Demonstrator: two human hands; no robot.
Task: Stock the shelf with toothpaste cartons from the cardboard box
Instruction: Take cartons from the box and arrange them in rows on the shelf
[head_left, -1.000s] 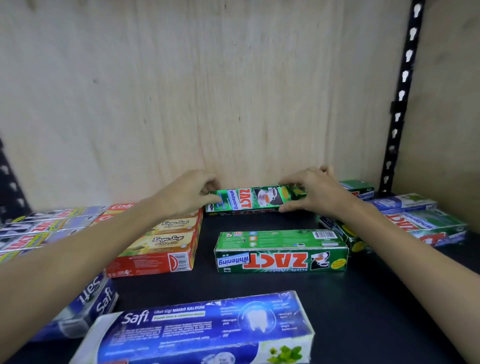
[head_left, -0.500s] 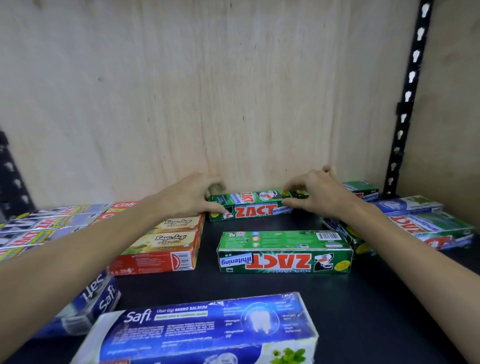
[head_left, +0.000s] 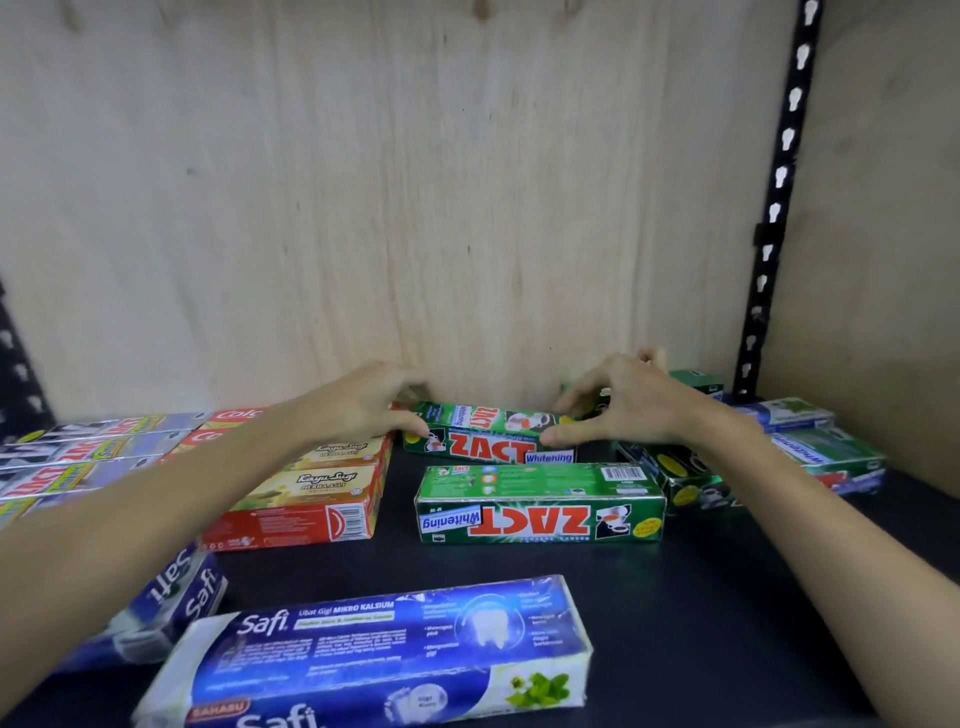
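— Head view: what's changed at the back of the shelf (head_left: 727, 597)?
— That green ZACT carton (head_left: 488, 439), lifted a second ago, now lies against the back panel; left hand (head_left: 363, 402) and right hand (head_left: 623, 410) pinch its ends, so it's nearly stocked.

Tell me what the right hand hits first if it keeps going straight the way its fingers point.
The right hand points toward the back; beyond the green ZACT carton it holds, it would probably meet the plywood back panel, though depth is unclear.

A green ZACT carton (head_left: 488, 439) lies lengthwise at the back of the dark shelf (head_left: 701, 597), against the plywood.
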